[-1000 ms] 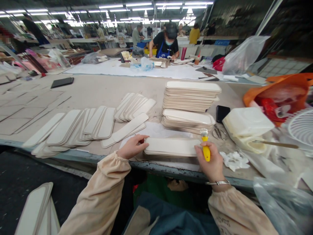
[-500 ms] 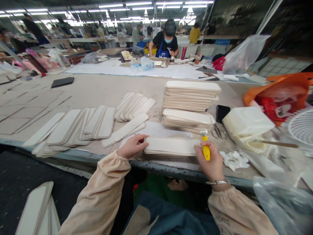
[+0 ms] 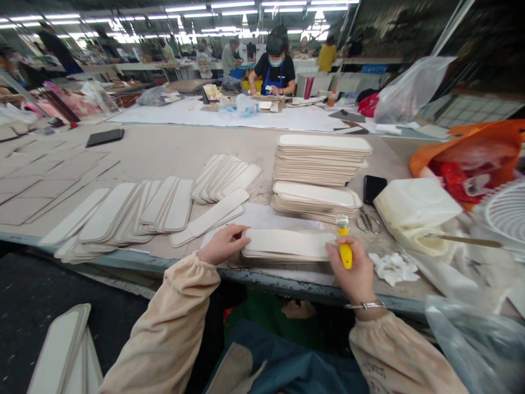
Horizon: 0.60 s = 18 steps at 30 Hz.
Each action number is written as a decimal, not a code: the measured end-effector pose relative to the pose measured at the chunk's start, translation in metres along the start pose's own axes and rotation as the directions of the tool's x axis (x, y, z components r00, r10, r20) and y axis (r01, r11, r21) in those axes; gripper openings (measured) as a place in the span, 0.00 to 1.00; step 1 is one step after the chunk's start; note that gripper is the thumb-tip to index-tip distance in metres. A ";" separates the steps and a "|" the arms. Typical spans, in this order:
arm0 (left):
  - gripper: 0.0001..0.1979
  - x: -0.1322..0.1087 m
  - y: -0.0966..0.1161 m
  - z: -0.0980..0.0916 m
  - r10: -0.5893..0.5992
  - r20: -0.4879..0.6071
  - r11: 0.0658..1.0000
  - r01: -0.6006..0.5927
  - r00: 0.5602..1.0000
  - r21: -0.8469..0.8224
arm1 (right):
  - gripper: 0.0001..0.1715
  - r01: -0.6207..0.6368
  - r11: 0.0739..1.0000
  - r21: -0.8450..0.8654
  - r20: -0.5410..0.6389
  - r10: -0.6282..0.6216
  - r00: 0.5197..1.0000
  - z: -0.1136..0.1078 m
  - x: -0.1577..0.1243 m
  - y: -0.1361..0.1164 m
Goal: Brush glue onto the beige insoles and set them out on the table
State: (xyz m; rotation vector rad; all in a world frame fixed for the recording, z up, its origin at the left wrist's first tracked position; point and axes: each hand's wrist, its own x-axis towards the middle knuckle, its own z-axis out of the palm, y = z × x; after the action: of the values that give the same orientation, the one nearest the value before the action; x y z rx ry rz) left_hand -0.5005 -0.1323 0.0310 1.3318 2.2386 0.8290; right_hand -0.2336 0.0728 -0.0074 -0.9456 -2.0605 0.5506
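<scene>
Right in front of me, near the table's edge, lies a low stack of long white panels with rounded corners. My left hand (image 3: 225,244) pinches the left end of the top panel (image 3: 291,242) between thumb and fingers. My right hand (image 3: 351,265) has its thumb at that panel's right end and also holds a small brush (image 3: 345,253) with a yellow handle, its pale head pointing up and away. The top panel bows slightly above those beneath it. Whether the right fingertips reach under the panel is hidden.
Taller panel stacks (image 3: 322,161) stand behind my hands. Fanned-out panels (image 3: 164,210) lie to the left. On the right are scissors (image 3: 368,221), a black phone (image 3: 374,190), crumpled tissue (image 3: 394,268), a whitish container (image 3: 416,205) and a white fan (image 3: 506,210). A co-worker (image 3: 275,68) works across the table.
My hands, the panel and the brush stay almost exactly where they were. Across the table, the co-worker has leaned slightly left and moved their hands.
</scene>
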 end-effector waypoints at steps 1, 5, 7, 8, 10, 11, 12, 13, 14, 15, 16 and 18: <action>0.21 0.000 -0.001 0.000 0.002 0.000 1.000 -0.002 1.000 0.000 | 0.18 -0.002 1.000 0.000 0.001 0.002 1.000 0.000 0.000 0.000; 0.21 0.001 -0.002 0.000 0.009 -0.004 1.000 -0.009 1.000 0.010 | 0.19 0.004 1.000 -0.001 0.000 -0.004 1.000 0.002 0.001 0.000; 0.21 0.001 -0.001 0.000 0.010 0.000 1.000 -0.010 1.000 0.021 | 0.19 0.013 1.000 -0.003 -0.005 -0.013 1.000 0.002 0.001 -0.001; 0.21 0.001 -0.001 0.000 0.010 0.001 1.000 -0.010 1.000 0.028 | 0.19 0.017 1.000 -0.005 -0.009 -0.017 1.000 0.002 0.001 -0.001; 0.21 0.001 0.000 0.000 0.012 0.006 0.999 -0.012 1.000 0.036 | 0.19 0.024 1.000 -0.006 -0.014 -0.024 1.000 0.002 0.001 -0.001; 0.22 0.001 0.000 0.000 0.013 0.006 0.999 -0.013 1.000 0.037 | 0.19 0.025 1.000 -0.006 -0.015 -0.025 1.000 0.001 0.001 0.000; 0.22 0.001 0.000 0.000 0.014 0.005 0.999 -0.014 1.000 0.037 | 0.19 0.024 1.000 -0.006 -0.014 -0.024 1.000 0.001 0.001 0.000; 0.22 0.001 0.000 0.000 0.014 0.004 0.999 -0.014 1.000 0.037 | 0.19 0.022 1.000 -0.006 -0.012 -0.022 1.000 0.001 0.000 0.000; 0.22 0.001 0.000 0.000 0.014 0.004 0.999 -0.014 1.000 0.037 | 0.19 0.019 1.000 -0.005 -0.012 -0.019 1.000 0.001 0.000 0.000; 0.22 0.001 0.000 0.000 0.013 0.005 0.999 -0.013 1.000 0.038 | 0.19 0.016 1.000 -0.005 -0.014 -0.017 1.000 0.001 0.000 0.000; 0.22 0.001 0.000 0.001 0.013 0.006 0.999 -0.013 1.000 0.039 | 0.19 0.016 1.000 -0.005 -0.018 -0.016 1.000 0.001 0.000 0.000; 0.22 0.001 0.000 0.001 0.017 0.010 0.999 -0.017 1.000 0.038 | 0.20 0.017 1.000 -0.007 -0.024 -0.017 1.000 0.001 0.000 0.000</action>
State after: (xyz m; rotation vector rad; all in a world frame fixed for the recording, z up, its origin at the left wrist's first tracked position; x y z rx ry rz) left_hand -0.5002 -0.1313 0.0304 1.3708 2.2486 0.7878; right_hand -0.2345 0.0729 -0.0082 -0.9334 -2.0482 0.5217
